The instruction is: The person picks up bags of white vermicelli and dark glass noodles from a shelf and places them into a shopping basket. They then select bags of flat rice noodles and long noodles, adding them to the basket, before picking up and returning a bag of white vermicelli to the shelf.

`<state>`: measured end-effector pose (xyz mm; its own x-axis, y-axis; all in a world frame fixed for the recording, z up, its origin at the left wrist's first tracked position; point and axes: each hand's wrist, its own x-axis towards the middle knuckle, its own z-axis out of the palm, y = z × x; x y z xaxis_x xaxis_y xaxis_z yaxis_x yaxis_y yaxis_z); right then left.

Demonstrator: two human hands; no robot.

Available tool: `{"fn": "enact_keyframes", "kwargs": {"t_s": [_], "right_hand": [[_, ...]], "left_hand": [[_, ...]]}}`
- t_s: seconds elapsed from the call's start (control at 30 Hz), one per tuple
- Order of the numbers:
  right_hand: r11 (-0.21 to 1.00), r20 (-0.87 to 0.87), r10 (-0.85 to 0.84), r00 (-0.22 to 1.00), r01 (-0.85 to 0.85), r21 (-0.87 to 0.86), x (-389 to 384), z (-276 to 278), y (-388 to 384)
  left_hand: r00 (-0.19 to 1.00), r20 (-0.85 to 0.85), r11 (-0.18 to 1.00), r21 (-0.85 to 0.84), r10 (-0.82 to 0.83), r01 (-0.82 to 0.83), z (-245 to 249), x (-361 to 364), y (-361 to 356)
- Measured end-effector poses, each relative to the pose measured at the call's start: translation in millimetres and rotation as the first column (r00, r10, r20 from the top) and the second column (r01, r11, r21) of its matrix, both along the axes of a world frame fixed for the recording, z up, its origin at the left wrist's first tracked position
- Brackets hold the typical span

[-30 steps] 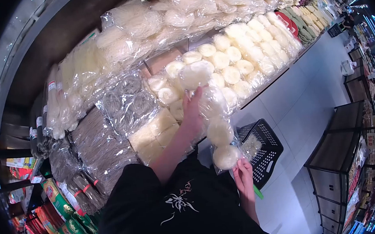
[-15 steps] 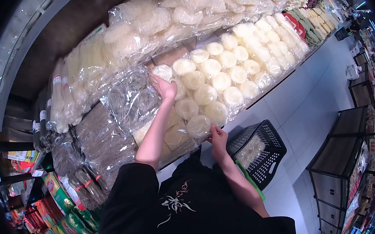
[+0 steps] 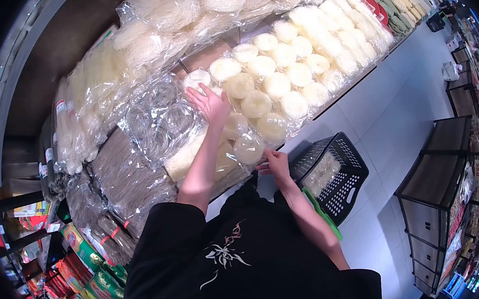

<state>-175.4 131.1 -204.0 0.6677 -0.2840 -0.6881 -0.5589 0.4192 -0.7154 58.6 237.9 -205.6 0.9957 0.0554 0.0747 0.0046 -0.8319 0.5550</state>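
Observation:
My left hand lies with its fingers spread on the upper left of a clear plastic pack of round white noodle cakes. Near the pack's lower edge, by the front of the shelf, my right hand has its fingers pinched together at the plastic film. Clear packs of grey noodle coils lie just left of my left hand. Under my left forearm is a pack of pale rectangular noodles.
A black basket with a green handle and a white pack inside stands on the floor at right. Bundled white noodles fill the back of the shelf. Long grey noodles lie left, and a dark cabinet stands right.
My left hand's fingers have spread wider over the pack. The shelf goods appear shifted up and to the left in the view. My right hand stays at the pack's lower edge.

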Motion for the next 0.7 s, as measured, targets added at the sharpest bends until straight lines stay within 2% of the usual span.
{"fn": "enact_keyframes", "kwargs": {"t_s": [0.03, 0.07, 0.13, 0.2, 0.27, 0.33, 0.4, 0.47, 0.53, 0.6, 0.63, 0.7], "right_hand": [[1.000, -0.021, 0.010, 1.000, -0.009, 0.028, 1, -2, 1], [1.000, -0.024, 0.002, 1.000, -0.001, 0.031, 3, -4, -1], [0.992, -0.057, 0.045, 0.997, -0.038, 0.124, 2, 2, -3], [0.986, -0.015, 0.061, 0.998, -0.058, 0.154, -7, 8, -11], [0.979, 0.026, 0.080, 0.996, -0.083, 0.184, -25, 14, -22], [0.996, 0.210, -0.020, 0.977, 0.039, -0.082, -64, 19, -31], [0.967, 0.189, -0.141, 0.972, 0.176, -0.184, -109, 24, -45], [0.883, 0.200, -0.243, 0.949, 0.302, -0.359, -164, 9, -60], [0.735, -0.012, -0.252, 0.968, 0.184, -0.652, -221, -7, -76], [0.577, -0.222, -0.289, 0.931, -0.016, -0.817, -267, -24, -83], [0.540, -0.310, -0.254, 0.916, -0.131, -0.831, -284, -29, -86], [0.606, -0.388, -0.273, 0.880, -0.155, -0.780, -303, -42, -85]], "left_hand": [[0.999, 0.037, 0.993, 0.116, -0.039, 0.035, 1, -3, -1], [0.998, 0.034, 0.992, 0.119, -0.048, 0.043, 1, -5, -1], [0.970, 0.164, 0.977, 0.149, -0.180, 0.156, -9, -8, 3], [0.973, 0.133, 0.978, 0.116, -0.187, 0.173, -14, -5, 4], [0.981, 0.112, 0.971, 0.197, -0.161, 0.137, -17, -2, 3], [0.973, 0.083, 0.958, 0.209, -0.217, 0.196, 4, -17, 1], [0.913, 0.135, 0.909, 0.225, -0.385, 0.350, 23, -51, 0], [0.902, 0.094, 0.897, 0.188, -0.422, 0.400, 23, -89, -5], [0.896, -0.010, 0.859, 0.283, -0.443, 0.428, 16, -111, -9], [0.886, -0.023, 0.842, 0.301, -0.462, 0.447, 15, -109, -13], [0.886, -0.019, 0.852, 0.267, -0.463, 0.450, 12, -106, -10], [0.880, -0.018, 0.858, 0.216, -0.474, 0.467, 9, -102, -10]]}}
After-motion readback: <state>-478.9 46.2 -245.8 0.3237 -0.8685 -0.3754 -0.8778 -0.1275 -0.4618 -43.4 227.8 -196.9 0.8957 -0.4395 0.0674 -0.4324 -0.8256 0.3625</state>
